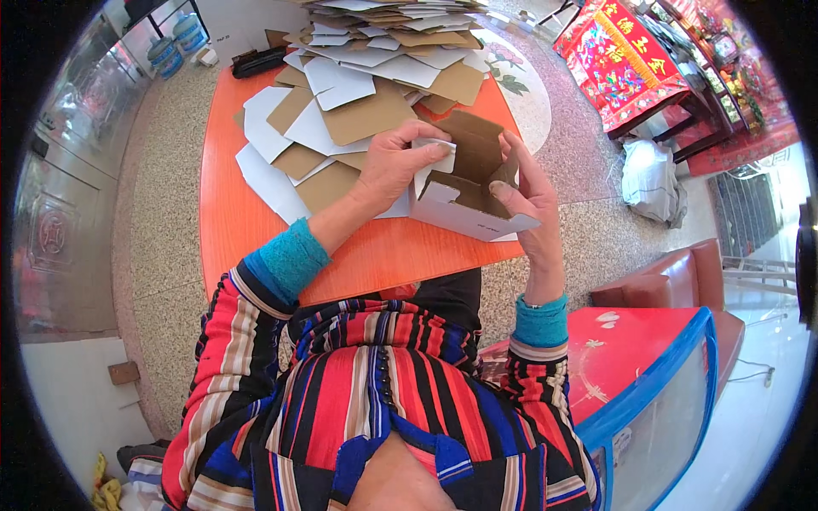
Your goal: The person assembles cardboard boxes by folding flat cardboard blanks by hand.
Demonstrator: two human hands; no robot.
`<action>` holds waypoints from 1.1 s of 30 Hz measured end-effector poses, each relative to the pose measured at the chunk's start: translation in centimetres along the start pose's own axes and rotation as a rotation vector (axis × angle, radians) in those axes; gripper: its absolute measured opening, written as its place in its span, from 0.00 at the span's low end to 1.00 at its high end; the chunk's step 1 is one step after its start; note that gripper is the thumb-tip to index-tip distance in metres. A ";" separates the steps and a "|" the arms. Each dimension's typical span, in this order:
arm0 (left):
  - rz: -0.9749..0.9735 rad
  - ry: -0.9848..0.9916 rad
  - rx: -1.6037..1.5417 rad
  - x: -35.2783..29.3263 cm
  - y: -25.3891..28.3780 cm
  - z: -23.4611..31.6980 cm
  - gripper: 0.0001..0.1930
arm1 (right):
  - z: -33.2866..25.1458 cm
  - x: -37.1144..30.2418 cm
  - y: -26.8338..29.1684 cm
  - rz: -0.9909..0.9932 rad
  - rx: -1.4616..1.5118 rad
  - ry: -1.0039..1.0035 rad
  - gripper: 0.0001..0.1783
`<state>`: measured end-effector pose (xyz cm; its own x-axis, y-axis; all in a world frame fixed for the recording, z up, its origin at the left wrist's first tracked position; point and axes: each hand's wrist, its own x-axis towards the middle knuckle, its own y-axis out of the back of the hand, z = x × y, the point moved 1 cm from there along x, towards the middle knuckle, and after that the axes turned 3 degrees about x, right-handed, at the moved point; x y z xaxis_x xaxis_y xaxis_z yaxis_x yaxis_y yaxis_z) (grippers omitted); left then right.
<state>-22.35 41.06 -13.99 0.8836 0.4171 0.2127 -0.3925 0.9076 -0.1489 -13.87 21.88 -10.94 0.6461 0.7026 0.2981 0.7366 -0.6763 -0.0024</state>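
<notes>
Your orange table [358, 274] carries a heap of flat cardboard [362, 111]. Just right of the heap, over the table's near right part, you hold a topless white box [460, 218], brown inside. Your left hand [385, 170] pinches its left flap [445, 163]; your right hand [537, 204] grips its right end.

At your far left, you have two bluish water jugs [189, 32] and a grey door [70, 226]; at your far right hangs a red embroidered cloth [615, 58], a pale plastic bag [650, 180] on the speckled floor [588, 243] near it; closer on your right sits a brown leather seat [665, 279], beside a red flowered surface [626, 341] edged by a blue frame [682, 353].
</notes>
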 end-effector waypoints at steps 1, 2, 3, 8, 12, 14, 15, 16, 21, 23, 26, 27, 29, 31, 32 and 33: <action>0.000 -0.001 -0.001 0.0 0.0 0.0 0.08 | -0.1 0.0 0.0 0.000 -0.001 0.000 0.36; -0.010 -0.003 0.010 0.0 -0.1 0.1 0.08 | -0.2 0.0 -0.1 0.005 0.010 -0.010 0.35; -0.019 -0.006 0.022 0.0 -0.1 0.3 0.07 | -0.3 -0.1 -0.3 0.009 0.022 -0.020 0.33; -0.039 -0.043 0.118 0.2 0.0 0.1 0.06 | 0.5 -0.1 -0.3 0.076 0.191 -0.060 0.26; -0.036 -0.094 0.202 0.4 0.1 -0.4 0.06 | 0.9 0.0 0.0 0.120 0.289 -0.119 0.22; -0.027 -0.137 0.226 0.4 0.0 -0.4 0.07 | 0.7 0.1 0.0 0.085 0.195 -0.191 0.20; -0.023 -0.159 0.237 0.4 0.0 -0.4 0.07 | 0.6 0.1 0.0 0.067 0.147 -0.227 0.20; -0.024 -0.159 0.238 0.3 0.0 -0.3 0.07 | 0.8 0.1 0.0 0.068 0.148 -0.226 0.20; -0.064 -0.154 0.155 -0.3 -0.3 0.5 0.14 | 1.7 0.2 -0.2 0.021 0.211 -0.104 0.21; -0.054 -0.132 0.086 -0.4 -0.4 0.5 0.19 | 1.6 0.2 0.0 0.093 0.237 -0.104 0.21; -0.044 -0.110 0.018 -0.7 -0.4 0.6 0.24 | 1.3 0.0 0.1 0.165 0.264 -0.103 0.22; -0.065 -0.152 0.071 -0.8 -0.1 0.8 0.25 | 1.0 -0.2 0.0 0.182 0.241 -0.101 0.21; -0.107 -0.232 0.176 -1.0 0.4 1.1 0.28 | 0.2 -0.8 -0.2 0.218 0.197 -0.100 0.21; -0.130 -0.272 0.229 -1.2 0.5 1.4 0.29 | -0.2 -1.4 -0.4 0.237 0.175 -0.100 0.21; -0.136 -0.240 0.258 -1.3 0.4 1.4 0.29 | -0.4 -1.7 -0.6 0.236 0.273 -0.077 0.21; -0.142 -0.208 0.288 -1.4 0.4 1.5 0.29 | -0.5 -2.0 -1.0 0.235 0.371 -0.054 0.22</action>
<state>-24.09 40.91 -12.92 0.8753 0.2602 0.4077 -0.3518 0.9210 0.1673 -15.98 21.00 -11.01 0.8069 0.5563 0.1986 0.5840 -0.7008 -0.4097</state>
